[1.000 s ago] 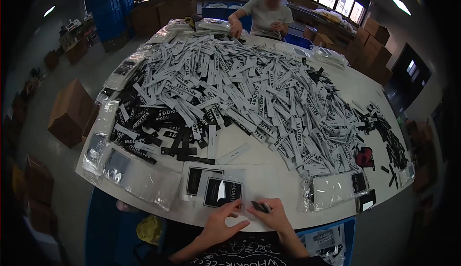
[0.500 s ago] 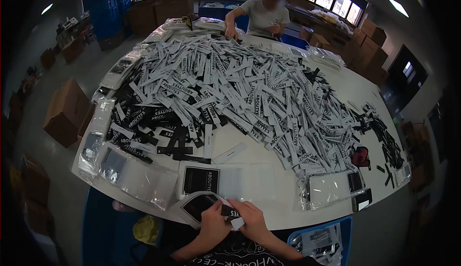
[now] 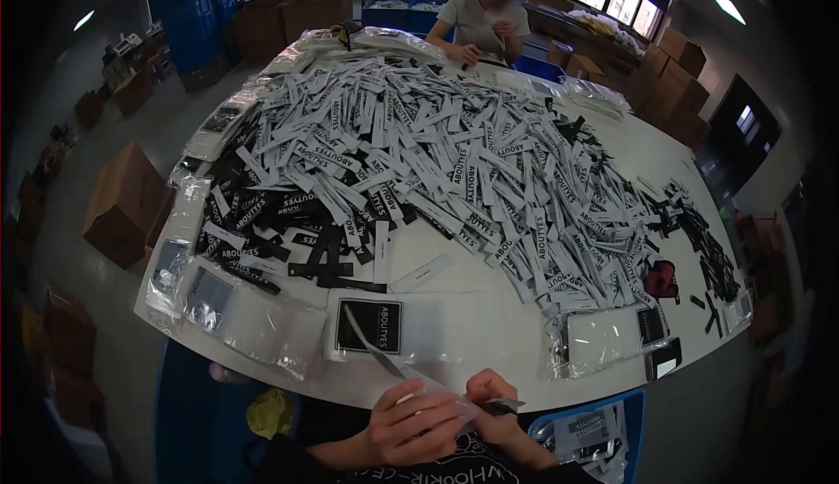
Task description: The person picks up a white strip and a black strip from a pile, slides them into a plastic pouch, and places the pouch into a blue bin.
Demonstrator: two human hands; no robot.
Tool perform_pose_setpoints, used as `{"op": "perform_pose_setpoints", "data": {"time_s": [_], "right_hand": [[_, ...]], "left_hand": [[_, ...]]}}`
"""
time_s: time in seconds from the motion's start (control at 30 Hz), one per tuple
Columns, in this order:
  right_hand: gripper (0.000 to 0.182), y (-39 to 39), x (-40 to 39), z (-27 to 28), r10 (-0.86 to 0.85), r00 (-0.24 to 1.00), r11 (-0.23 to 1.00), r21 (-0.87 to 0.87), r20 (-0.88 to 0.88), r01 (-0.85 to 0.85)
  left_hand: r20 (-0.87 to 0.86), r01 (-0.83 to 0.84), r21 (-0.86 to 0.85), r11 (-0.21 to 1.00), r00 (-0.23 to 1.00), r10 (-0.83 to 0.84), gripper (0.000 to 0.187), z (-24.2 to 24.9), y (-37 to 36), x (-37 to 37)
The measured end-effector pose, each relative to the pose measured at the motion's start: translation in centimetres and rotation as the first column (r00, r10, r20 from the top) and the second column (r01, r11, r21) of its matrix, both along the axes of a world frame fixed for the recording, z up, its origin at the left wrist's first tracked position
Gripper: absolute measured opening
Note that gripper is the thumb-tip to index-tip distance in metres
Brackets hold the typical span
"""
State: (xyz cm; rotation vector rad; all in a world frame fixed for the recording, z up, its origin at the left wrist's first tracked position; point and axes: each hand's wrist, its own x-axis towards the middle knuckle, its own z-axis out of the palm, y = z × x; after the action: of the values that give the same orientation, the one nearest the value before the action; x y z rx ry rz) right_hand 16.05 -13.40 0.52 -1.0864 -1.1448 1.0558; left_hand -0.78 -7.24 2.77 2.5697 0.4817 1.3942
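Note:
My left hand is closed on a thin translucent plastic bag, which is tilted up and seen nearly edge-on. Close beside it, my right hand pinches a dark strip, its end poking out past the fingers near the bag's open side. Both hands are in front of my body at the table's near edge. Just beyond them lie flat clear bags with a black square printed "ABOUTYES".
A large heap of white and black printed strips covers the white table. Wrapped bag packs line its edge. A blue bin with filled bags stands at the lower right. Another person sits across.
The bag has turned from face-up to nearly edge-on, and my hands have shifted slightly right and lower. The person opposite has drawn a hand back from the heap.

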Motion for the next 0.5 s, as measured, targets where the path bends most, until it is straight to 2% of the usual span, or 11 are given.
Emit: {"op": "perform_pose_setpoints", "data": {"time_s": [0.07, 0.1, 0.13, 0.17, 0.2, 0.23, 0.3, 0.33, 0.4, 0.47, 0.5], "right_hand": [[0.015, -0.3, 0.6, 0.7, -0.062, 0.986, 0.992, -0.114, -0.153, 0.045], [0.015, -0.3, 0.7, 0.8, -0.129, 0.961, 0.984, -0.15, -0.244, 0.094], [0.013, -0.4, 1.1, 1.3, -0.196, 0.948, 0.958, -0.258, -0.252, 0.129], [0.013, -0.7, 1.5, 0.4, -0.198, 0.947, 0.957, -0.258, -0.252, 0.131], [0.011, -0.8, 2.0, -1.5, -0.287, 0.934, 0.953, -0.156, -0.212, 0.258], [0.009, -0.6, 2.7, -2.4, -0.377, 0.908, 0.926, -0.045, -0.182, 0.375], [0.005, -0.3, 5.2, -2.7, -0.402, 0.898, 0.915, 0.035, 0.181, 0.402], [0.003, -0.3, 6.6, -3.5, -0.441, 0.796, 0.894, 0.127, 0.414, 0.429], [0.005, -0.8, 7.7, -3.9, -0.411, 0.792, 0.903, 0.084, 0.451, 0.421], [0.007, -0.9, 7.5, -3.5, -0.38, 0.787, 0.91, 0.042, 0.486, 0.413], [0.009, -0.9, 6.5, -2.5, -0.463, 0.854, 0.885, 0.073, 0.238, 0.46]], "left_hand": [[0.082, 0.229, -0.149, 0.962, 0.972, -0.219, 0.041, 0.6, 0.1, 1.5], [-0.009, 0.177, -0.195, 0.965, 0.983, -0.182, 0.05, 2.1, 0.4, 2.3], [-0.009, 0.18, -0.195, 0.964, 0.983, -0.186, 0.05, 1.6, 0.5, 2.7], [-0.093, 0.115, -0.195, 0.974, 0.986, -0.135, 0.051, 0.4, 0.8, 3.2], [-0.173, 0.048, -0.185, 0.982, 0.982, -0.081, 0.052, -0.8, 1.2, 3.6], [-0.15, 0.032, -0.205, 0.978, 0.987, -0.063, 0.047, -1.6, 1.5, 3.4], [-0.112, 0.01, -0.299, 0.954, 0.993, -0.045, 0.045, -2.9, 1.9, 3.1], [-0.077, -0.01, -0.391, 0.92, 0.997, -0.021, 0.043, -3.2, 1.9, 3.0], [-0.125, -0.047, -0.428, 0.903, 0.992, -0.007, 0.042, -3.8, 1.8, 3.2], [-0.321, -0.126, -0.482, 0.867, 0.946, -0.042, 0.042, -4.4, 1.4, 3.4], [-0.319, -0.123, -0.483, 0.867, 0.947, -0.044, 0.042, -4.8, 1.3, 3.6]]}}
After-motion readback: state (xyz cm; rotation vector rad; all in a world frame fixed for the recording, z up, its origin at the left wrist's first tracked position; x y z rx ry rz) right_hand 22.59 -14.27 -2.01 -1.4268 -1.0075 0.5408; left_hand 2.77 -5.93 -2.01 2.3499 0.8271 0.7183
